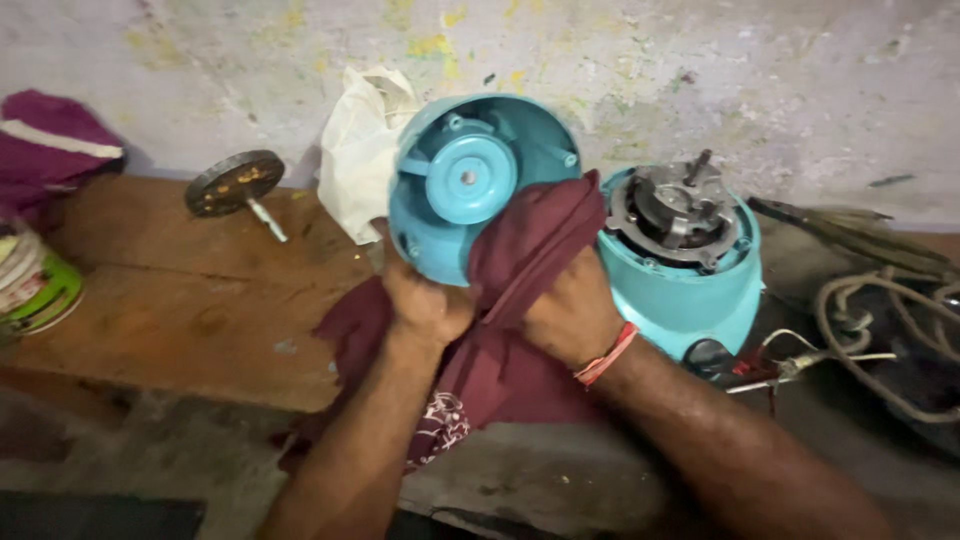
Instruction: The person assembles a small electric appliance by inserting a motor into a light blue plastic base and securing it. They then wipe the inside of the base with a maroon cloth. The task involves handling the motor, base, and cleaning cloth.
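A round teal plastic cover [470, 180] with a hub in its middle is held up facing me. My left hand [425, 305] grips its lower left rim. My right hand [572, 315], with a red thread band at the wrist, presses a maroon cloth [530, 250] against the cover's right side. The cloth drapes down between my forearms. Just right of the hands stands a teal motor housing [690, 290] with its metal motor parts [680, 210] exposed on top.
A wooden bench [200, 320] runs along a stained wall. On it lie a dark metal disc with a shaft [235, 185], a white rag [365, 150], a green-banded tin [35, 285] and a purple cloth [50, 140]. Coiled rope and wires [880, 330] sit at right.
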